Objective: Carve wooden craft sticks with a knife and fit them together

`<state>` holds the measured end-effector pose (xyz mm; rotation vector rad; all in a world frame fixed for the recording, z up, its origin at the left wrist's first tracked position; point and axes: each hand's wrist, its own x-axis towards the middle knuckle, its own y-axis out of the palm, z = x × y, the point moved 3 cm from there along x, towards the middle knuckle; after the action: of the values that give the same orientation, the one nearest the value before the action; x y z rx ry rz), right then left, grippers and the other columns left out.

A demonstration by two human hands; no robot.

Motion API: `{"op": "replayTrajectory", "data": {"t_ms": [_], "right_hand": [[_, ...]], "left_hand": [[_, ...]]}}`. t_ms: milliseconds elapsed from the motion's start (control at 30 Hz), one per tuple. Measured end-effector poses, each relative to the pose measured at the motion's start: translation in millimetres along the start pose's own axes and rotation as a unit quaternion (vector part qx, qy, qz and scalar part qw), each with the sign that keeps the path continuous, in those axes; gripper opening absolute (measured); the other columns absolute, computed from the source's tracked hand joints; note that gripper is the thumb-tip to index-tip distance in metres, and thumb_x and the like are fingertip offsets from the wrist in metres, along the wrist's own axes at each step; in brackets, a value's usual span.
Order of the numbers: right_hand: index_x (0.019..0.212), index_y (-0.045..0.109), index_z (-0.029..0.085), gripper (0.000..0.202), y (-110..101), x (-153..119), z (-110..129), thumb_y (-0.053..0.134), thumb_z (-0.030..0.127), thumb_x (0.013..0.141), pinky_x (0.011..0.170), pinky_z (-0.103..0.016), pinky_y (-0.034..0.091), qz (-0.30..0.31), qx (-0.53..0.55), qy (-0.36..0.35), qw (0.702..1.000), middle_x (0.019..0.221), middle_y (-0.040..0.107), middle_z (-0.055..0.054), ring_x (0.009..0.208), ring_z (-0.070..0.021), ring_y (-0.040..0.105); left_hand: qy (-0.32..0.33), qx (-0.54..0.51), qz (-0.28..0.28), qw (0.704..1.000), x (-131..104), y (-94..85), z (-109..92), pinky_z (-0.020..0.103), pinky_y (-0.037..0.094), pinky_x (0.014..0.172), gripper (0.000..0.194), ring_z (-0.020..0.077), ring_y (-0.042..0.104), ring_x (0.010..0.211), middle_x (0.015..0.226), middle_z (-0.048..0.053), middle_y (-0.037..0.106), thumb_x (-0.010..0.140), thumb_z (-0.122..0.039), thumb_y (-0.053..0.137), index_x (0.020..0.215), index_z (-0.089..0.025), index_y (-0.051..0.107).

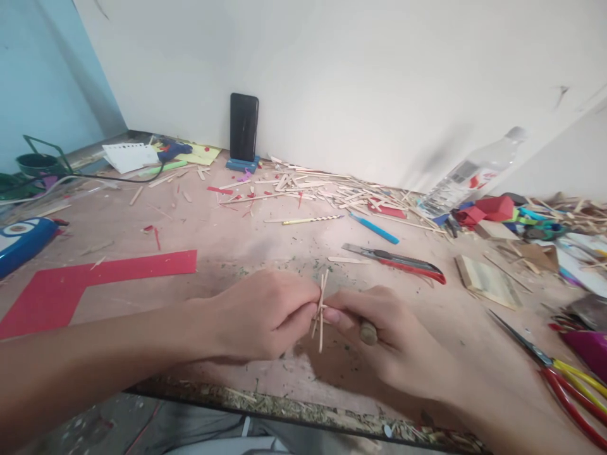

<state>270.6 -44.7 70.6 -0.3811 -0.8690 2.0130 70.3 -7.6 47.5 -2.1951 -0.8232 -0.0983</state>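
Note:
Thin wooden sticks [322, 316] cross one another between my two hands, above the table's front part. My left hand [265, 313] is closed, with thumb and forefinger pinching the sticks from the left. From the right, my right hand [389, 328] touches the same sticks with its fingertips. Its curled fingers also grip a round wooden rod [368, 331], whose blunt end points toward me; the rod's other end is hidden in the hand. Just beyond my right hand lies a red and black utility knife [398, 260], and a flat wooden strip [348, 260] lies beside its blade.
Red paper [61, 284] lies at left. A phone [244, 126] stands against the wall, near piled sticks [341, 193]. Scissors [550, 363], a wood block [488, 281] and a leaning plastic bottle [474, 170] are at right. A pencil [310, 220] and blue cutter [374, 227] lie mid-table.

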Motion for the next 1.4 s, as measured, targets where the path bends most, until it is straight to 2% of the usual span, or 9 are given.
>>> {"op": "replayTrajectory", "data": {"t_ms": [167, 433, 533, 733, 867, 1100, 1267, 1400], "right_hand": [[0.097, 0.071, 0.019, 0.036, -0.8, -0.7, 2.4, 0.059, 0.045, 0.118, 0.065, -0.028, 0.053, -0.03, -0.014, -0.008, 0.999, 0.078, 0.063, 0.004, 0.066, -0.0122, 0.058], [0.097, 0.07, 0.019, 0.034, 4.9, -1.2, -1.9, 0.063, 0.047, 0.116, 0.064, -0.027, 0.054, -0.05, -0.017, -0.015, 0.998, 0.078, 0.063, 0.004, 0.064, -0.0114, 0.056], [0.095, 0.068, 0.019, 0.035, 4.0, 0.9, -3.3, 0.064, 0.047, 0.116, 0.063, -0.027, 0.052, -0.043, -0.019, -0.008, 0.999, 0.074, 0.058, 0.006, 0.062, -0.0111, 0.054], [0.098, 0.073, 0.019, 0.036, -5.8, -0.5, 1.5, 0.054, 0.041, 0.119, 0.061, -0.026, 0.05, 0.001, 0.009, -0.006, 1.0, 0.077, 0.067, 0.002, 0.067, -0.0126, 0.06], [0.096, 0.077, 0.022, 0.035, -11.5, -1.0, 3.9, 0.052, 0.035, 0.116, 0.062, -0.026, 0.048, -0.004, 0.003, -0.002, 1.0, 0.076, 0.07, 0.002, 0.067, -0.0126, 0.06], [0.103, 0.078, 0.024, 0.026, -8.6, -0.5, 3.9, 0.053, 0.023, 0.112, 0.066, -0.024, 0.052, -0.016, -0.02, -0.019, 0.999, 0.087, 0.081, 0.002, 0.074, -0.0126, 0.071], [0.105, 0.077, 0.021, 0.023, -5.6, -0.5, 1.3, 0.054, 0.023, 0.112, 0.064, -0.025, 0.049, -0.012, -0.038, -0.039, 0.998, 0.081, 0.076, 0.003, 0.067, -0.0118, 0.065], [0.107, 0.074, 0.019, 0.022, -4.9, -1.8, 1.5, 0.06, 0.032, 0.116, 0.064, -0.027, 0.05, -0.005, -0.049, -0.035, 0.998, 0.079, 0.069, 0.003, 0.066, -0.0126, 0.061]], "left_hand": [[-0.01, -0.012, -0.02, 1.0, -1.1, -1.1, -2.3, 0.031, 0.033, 0.065, 0.023, 0.0135, 0.045, 0.065, 0.075, -0.004, 0.053, 0.109, -0.025, 0.047, 0.086, -0.023, 0.048], [-0.028, 0.01, -0.033, 0.999, -1.5, 3.6, -2.7, 0.032, 0.03, 0.068, 0.019, 0.0149, 0.044, 0.07, 0.079, -0.003, 0.053, 0.106, -0.028, 0.048, 0.087, -0.023, 0.048], [-0.036, 0.013, -0.043, 0.998, -1.5, 3.8, -0.6, 0.032, 0.028, 0.067, 0.02, 0.0147, 0.042, 0.069, 0.076, -0.003, 0.051, 0.106, -0.027, 0.049, 0.086, -0.023, 0.047], [-0.026, -0.015, -0.027, 0.999, -1.2, -5.2, 0.6, 0.028, 0.033, 0.064, 0.016, 0.0108, 0.046, 0.062, 0.071, -0.006, 0.054, 0.103, -0.022, 0.056, 0.087, -0.021, 0.056], [-0.021, -0.026, -0.014, 0.999, -2.5, -9.7, 2.7, 0.028, 0.035, 0.066, 0.018, 0.0106, 0.048, 0.066, 0.073, -0.005, 0.057, 0.105, -0.022, 0.058, 0.087, -0.02, 0.061], [-0.035, -0.042, -0.009, 0.998, -2.7, -8.6, 4.7, 0.027, 0.035, 0.064, 0.015, 0.0102, 0.05, 0.066, 0.075, -0.005, 0.061, 0.105, -0.022, 0.058, 0.091, -0.021, 0.064], [-0.041, -0.045, -0.006, 0.998, -1.6, -10.1, 4.1, 0.027, 0.035, 0.063, 0.014, 0.0105, 0.05, 0.065, 0.074, -0.005, 0.059, 0.103, -0.021, 0.058, 0.09, -0.021, 0.063], [-0.042, -0.044, -0.004, 0.998, -0.7, -11.6, 3.6, 0.028, 0.034, 0.065, 0.016, 0.0115, 0.048, 0.066, 0.073, -0.005, 0.057, 0.101, -0.021, 0.059, 0.085, -0.021, 0.06]]}}
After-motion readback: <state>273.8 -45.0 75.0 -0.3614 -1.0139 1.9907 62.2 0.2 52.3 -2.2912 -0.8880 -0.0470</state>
